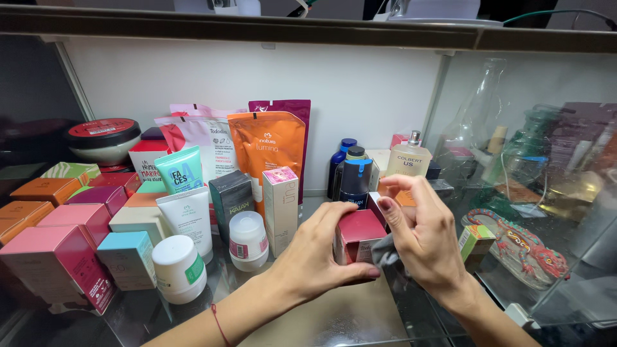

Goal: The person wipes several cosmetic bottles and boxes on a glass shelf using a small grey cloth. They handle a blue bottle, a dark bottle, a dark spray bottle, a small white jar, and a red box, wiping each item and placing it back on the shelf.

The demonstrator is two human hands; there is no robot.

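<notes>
My left hand (318, 254) grips a small dark-red box (357, 232) from its left side, thumb along the lower front edge. My right hand (421, 234) closes on the box's right side and also pinches a crumpled grey cloth (384, 252) against it. The box is held just above the glass shelf (334, 315), in front of a dark blue bottle (355, 180). An orange pouch (266, 154) and a tall pale box with a pink top (281, 209) stand to the left of my hands.
Many cosmetic boxes (61, 254), tubes (186, 215) and two white roll-on jars (180, 268) crowd the left half. A clear perfume bottle (409, 157) stands behind. Right of a glass pane lie a colourful lizard figure (524, 244) and glass bottles (479, 112).
</notes>
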